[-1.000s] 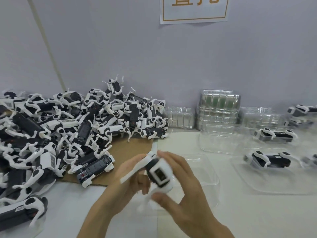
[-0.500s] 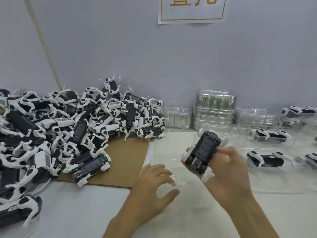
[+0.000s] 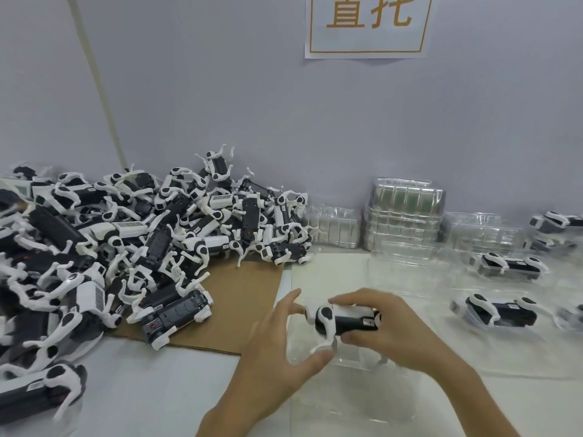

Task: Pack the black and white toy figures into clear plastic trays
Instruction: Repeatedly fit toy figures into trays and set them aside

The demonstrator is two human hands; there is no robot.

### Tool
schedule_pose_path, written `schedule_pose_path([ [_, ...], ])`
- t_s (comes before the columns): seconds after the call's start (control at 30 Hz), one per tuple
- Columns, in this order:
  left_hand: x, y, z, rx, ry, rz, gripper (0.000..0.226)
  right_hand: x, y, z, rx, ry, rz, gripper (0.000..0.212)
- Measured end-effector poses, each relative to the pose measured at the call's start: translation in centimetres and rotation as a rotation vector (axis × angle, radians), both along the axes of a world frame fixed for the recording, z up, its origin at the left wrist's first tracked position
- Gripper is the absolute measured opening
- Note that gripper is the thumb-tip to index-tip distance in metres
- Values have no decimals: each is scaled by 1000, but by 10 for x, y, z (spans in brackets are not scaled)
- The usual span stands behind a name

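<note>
Gripping 1 toy [image 3: 345,320] in the right hand [image 3: 397,337] over a tray [image 3: 362,386]. Touching its leg [image 3: 325,343] with the left hand [image 3: 277,351], fingers spread.

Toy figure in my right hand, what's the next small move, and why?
Probably lower the toy figure into the clear tray beneath it. Your right hand grips it roughly level over the tray, and your left hand is open beside it.
</note>
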State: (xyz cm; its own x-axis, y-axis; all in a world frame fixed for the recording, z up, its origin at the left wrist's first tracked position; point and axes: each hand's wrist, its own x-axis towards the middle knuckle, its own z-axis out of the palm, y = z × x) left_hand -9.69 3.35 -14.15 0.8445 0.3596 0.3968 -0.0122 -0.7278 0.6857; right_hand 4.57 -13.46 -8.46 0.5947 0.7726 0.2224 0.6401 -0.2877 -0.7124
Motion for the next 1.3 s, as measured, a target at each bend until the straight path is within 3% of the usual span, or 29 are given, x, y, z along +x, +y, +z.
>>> schedule_pose_path([
  [0.17,1,-3,1,144,8,-7,60,-2,3,-11,-67,-77,-13,47],
  [0.3,2,-2,0,179,24,-2,68,-4,3,-12,-188,-184,-35,45],
  [0.43,2,-2,-2,164,21,-5,69,-5,5,-16,-170,-203,-72,47],
  [0.63,4,-2,-3,163,57,-12,52,-3,3,-15,-293,-258,21,34],
  [0.77,6,-3,-2,138,45,30,46,-6,5,-18,-14,-195,-125,11],
  [0.87,6,-3,-2,205,24,135,44,-1,7,-19,228,-270,-306,12],
  [0.93,5,-2,-1,169,-1,185,35,6,5,-19,212,-131,-398,24],
  [1.0,4,-1,1,63,-66,210,26,14,2,-22,-3,58,-424,46],
  [1.07,2,-1,3,-2,-84,243,41,19,2,-26,-159,249,-361,62],
  [1.13,1,-1,2,-12,12,310,57,21,4,-28,-140,390,-293,65],
  [1.2,1,1,1,-58,123,315,57,20,4,-27,-55,458,-255,63],
  [1.3,0,4,3,-196,66,231,52,20,-2,-24,65,497,-201,70],
])
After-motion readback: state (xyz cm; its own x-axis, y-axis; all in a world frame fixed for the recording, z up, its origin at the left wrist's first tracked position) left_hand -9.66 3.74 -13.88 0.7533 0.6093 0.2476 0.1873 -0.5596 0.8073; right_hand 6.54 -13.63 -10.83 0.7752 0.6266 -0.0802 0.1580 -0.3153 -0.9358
